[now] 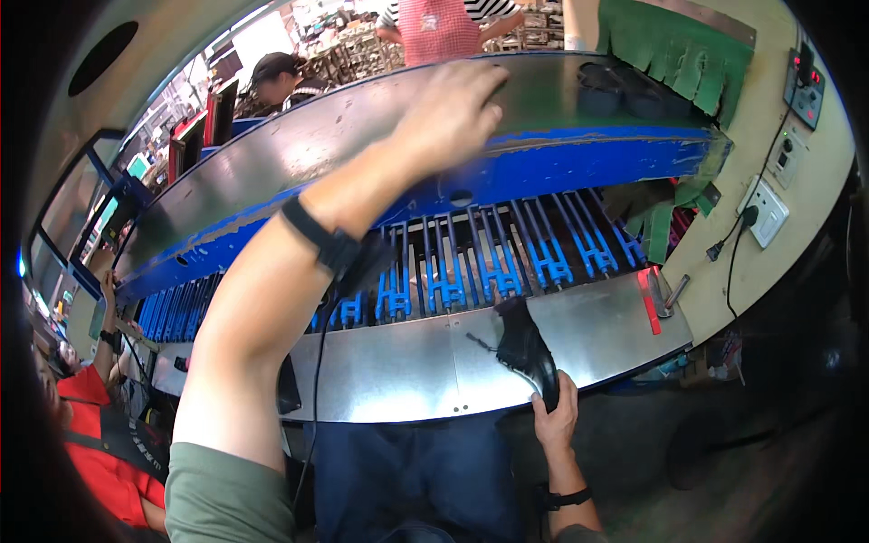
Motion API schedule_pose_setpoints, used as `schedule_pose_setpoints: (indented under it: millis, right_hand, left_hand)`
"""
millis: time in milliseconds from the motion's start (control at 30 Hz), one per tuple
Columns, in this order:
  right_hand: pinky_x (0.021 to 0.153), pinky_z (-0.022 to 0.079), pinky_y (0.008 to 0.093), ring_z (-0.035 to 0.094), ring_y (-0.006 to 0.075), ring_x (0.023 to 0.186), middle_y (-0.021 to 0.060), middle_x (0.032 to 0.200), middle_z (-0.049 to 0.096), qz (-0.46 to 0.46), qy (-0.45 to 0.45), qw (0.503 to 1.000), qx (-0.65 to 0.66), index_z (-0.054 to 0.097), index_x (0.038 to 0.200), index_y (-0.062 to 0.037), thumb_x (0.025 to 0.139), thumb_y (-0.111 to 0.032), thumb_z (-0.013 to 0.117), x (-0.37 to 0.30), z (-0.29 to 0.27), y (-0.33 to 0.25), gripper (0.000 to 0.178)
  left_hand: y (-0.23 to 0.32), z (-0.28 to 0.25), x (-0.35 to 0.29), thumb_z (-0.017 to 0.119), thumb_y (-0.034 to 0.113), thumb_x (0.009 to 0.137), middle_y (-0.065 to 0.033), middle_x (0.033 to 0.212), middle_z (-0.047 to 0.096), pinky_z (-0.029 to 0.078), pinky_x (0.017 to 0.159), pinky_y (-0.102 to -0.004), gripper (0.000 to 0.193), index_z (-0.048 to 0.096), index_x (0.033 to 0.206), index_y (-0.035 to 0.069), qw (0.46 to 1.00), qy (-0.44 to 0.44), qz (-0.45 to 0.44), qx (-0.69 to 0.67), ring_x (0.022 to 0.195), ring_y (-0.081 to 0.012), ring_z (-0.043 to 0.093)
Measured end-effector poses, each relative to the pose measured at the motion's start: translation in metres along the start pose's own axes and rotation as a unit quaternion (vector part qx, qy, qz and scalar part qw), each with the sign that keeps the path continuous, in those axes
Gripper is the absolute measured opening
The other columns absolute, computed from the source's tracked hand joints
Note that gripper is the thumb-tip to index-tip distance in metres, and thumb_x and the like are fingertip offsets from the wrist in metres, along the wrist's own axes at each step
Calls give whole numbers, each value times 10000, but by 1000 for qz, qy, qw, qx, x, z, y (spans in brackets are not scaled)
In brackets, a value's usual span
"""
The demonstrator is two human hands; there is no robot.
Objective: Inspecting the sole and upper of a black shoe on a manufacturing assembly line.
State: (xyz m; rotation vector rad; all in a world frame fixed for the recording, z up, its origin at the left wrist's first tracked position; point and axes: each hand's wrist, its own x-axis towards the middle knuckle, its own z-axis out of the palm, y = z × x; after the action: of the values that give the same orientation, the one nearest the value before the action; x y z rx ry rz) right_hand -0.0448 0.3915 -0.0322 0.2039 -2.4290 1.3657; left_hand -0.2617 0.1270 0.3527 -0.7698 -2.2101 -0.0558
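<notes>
My right hand [557, 412] grips a black shoe [525, 348] by its toe end. The shoe's heel points away from me over the steel ledge [398, 371], and a dark lace sticks out on its left side. High across the upper metal belt surface [317, 136] reaches my left hand [453, 113], slightly blurred. Its fingers are loosely bent, with the thumb apart, and nothing shows in them. Dark shoes [602, 80] rest at the belt's right end, by a green strip curtain [679, 54]. Behind my left forearm, a black item [288, 387] is partly hidden.
Blue rods [444, 271] form a rack between ledge and belt. A red-handled tool [650, 300] and a metal tool [676, 294] lie at the ledge's right end. Plugged cables hang by the wall socket [768, 213]. A person in red [90, 434] is at left; others stand beyond the belt.
</notes>
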Motion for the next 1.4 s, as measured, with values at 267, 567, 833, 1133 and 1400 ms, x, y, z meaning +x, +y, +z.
schedule_pose_setpoints:
  millis: [267,567,833,1133,1400]
  right_hand:
    - [1064,451,485,566,443,1233,258,1318,589,0,6,1000,-23,550,1379,36,826,-85,745,-9,13,18,599]
    - [1120,401,450,524,435,1328,282,1428,550,6,-43,998,-34,476,1460,30,828,-31,761,-5,14,50,696]
    - [1012,484,399,646,302,1103,202,1200,669,-117,-109,987,-5,609,1312,3,799,-57,757,39,-64,-87,538]
    - [886,471,283,564,124,946,23,1052,624,67,-251,913,315,607,1238,24,945,-182,634,-81,-14,-176,359]
    - [924,562,397,692,257,1045,139,1196,686,257,-385,744,482,544,1367,7,990,-415,616,-150,-13,-185,571]
  left_hand:
    - [-44,-7,-22,757,338,852,-196,1121,737,524,957,-465,428,718,1196,87,968,-95,-231,-11,1081,-364,693]
    - [114,-196,-237,811,245,756,-135,996,649,489,839,-472,408,661,1075,40,991,86,-98,-2,939,-347,617]
    - [353,-229,-494,755,438,849,-123,889,631,512,777,-465,443,638,1021,47,848,-352,-346,-194,846,-320,660]
    - [264,-165,-577,781,201,769,-190,1218,569,454,993,-489,487,606,1189,29,890,17,-454,-40,1150,-402,539]
    - [185,-141,-556,732,296,941,-198,1168,731,537,961,-370,385,720,1165,-16,653,47,-659,-371,1074,-313,707]
